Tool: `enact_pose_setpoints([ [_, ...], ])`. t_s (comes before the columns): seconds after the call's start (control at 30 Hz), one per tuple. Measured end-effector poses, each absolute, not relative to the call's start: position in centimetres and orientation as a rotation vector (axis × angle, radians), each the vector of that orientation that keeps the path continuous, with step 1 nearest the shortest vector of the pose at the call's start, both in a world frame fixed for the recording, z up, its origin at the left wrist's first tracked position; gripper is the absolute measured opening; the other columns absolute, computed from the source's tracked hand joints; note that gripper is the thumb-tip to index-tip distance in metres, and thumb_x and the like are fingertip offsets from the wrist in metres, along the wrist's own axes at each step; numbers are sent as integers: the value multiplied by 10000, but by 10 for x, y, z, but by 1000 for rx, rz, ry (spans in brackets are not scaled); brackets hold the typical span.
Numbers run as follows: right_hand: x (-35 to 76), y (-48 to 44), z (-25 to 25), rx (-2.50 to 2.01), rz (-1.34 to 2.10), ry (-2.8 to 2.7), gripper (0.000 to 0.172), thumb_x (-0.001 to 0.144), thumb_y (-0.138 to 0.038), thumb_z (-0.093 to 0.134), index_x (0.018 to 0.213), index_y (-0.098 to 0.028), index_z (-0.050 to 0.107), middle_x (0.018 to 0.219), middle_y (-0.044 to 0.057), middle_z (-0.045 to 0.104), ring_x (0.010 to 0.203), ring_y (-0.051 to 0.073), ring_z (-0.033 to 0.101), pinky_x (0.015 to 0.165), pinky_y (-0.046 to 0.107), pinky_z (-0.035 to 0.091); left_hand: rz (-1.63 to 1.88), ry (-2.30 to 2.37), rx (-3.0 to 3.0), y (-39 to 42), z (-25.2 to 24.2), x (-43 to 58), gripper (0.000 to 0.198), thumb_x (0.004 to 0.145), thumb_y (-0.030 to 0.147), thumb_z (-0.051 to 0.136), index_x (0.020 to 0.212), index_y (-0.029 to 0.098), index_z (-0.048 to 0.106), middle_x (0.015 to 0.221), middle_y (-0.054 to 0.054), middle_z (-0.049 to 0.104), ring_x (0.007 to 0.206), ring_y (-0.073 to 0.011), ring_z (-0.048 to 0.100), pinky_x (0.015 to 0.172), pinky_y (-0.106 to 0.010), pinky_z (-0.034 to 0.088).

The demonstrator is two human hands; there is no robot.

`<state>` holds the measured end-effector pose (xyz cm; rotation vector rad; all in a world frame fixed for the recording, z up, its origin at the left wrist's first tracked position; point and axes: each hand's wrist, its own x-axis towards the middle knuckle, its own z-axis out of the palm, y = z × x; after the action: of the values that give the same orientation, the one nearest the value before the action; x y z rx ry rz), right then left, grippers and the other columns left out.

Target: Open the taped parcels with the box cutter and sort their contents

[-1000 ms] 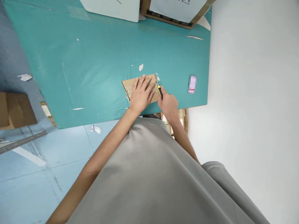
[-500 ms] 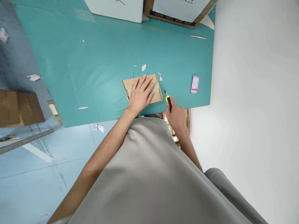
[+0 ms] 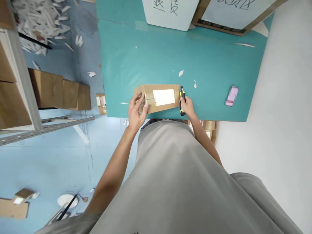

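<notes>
A brown cardboard box with a white label lies near the front edge of the teal-covered table. My left hand grips its left end, thumb on the labelled side and fingers curled over the end. My right hand is closed round a yellow-and-black utility knife, which stands along the right end of the box. Whether the knife touches the box, I cannot tell.
Two boxes with handwritten white faces, a white one and a brown-edged one, stand at the table's back. Paper scraps and a blurred pink item lie on the teal table. Shelving and cartons are left.
The box has been turned, so its labelled side shows. My left hand has gone from flat on top to its left end. The knife has come up against the right end; the view has swung left.
</notes>
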<state>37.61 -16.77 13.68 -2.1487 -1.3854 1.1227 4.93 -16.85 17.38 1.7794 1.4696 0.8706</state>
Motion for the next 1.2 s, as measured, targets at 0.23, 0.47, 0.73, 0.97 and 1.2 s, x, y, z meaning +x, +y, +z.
enact_pose_setpoints([
  [0.23, 404, -200, 175, -2326, 895, -1411, 385, 1185, -524, 391, 982, -268, 594, 868, 58, 669, 839, 270, 652, 831, 380, 541, 897, 1363, 1426, -173, 149, 82, 705, 1072, 742, 681, 1609, 286, 709, 1661, -158, 641, 1497, -364, 670, 1165, -531, 663],
  [0.47, 437, -214, 196, -2521, 845, -1527, 505, 1210, -506, 353, 1261, -167, 723, 1033, 169, 774, 952, 330, 725, 919, 444, 576, 743, 1258, 1212, -159, 103, 116, 755, 941, 675, 837, 1523, 216, 694, 1580, -205, 693, 1272, -353, 777, 1017, -525, 718],
  [0.73, 386, -185, 249, -2177, 910, -2232, 580, 1246, -435, 315, 1718, -237, 589, 1393, 158, 796, 1161, 317, 748, 952, 366, 546, 736, 1208, 1221, -159, 104, 114, 556, 960, 445, 813, 1476, 282, 685, 1602, -144, 670, 1280, -310, 743, 978, -452, 712],
  [0.97, 330, -142, 262, -2069, 959, -2823, 551, 1260, -386, 313, 1756, -278, 525, 1440, 163, 765, 1112, 322, 769, 886, 363, 497, 731, 1192, 1191, -155, 96, 116, 658, 919, 450, 826, 1536, 270, 684, 1622, -164, 650, 1288, -346, 751, 967, -480, 721],
  [1.2, 330, -130, 261, -1975, 911, -2956, 494, 1262, -367, 325, 1668, -249, 582, 1394, 181, 770, 1093, 310, 788, 918, 385, 516, 751, 1195, 1158, -155, 93, 118, 649, 905, 440, 837, 1519, 275, 709, 1627, -156, 657, 1307, -364, 749, 1037, -533, 706],
])
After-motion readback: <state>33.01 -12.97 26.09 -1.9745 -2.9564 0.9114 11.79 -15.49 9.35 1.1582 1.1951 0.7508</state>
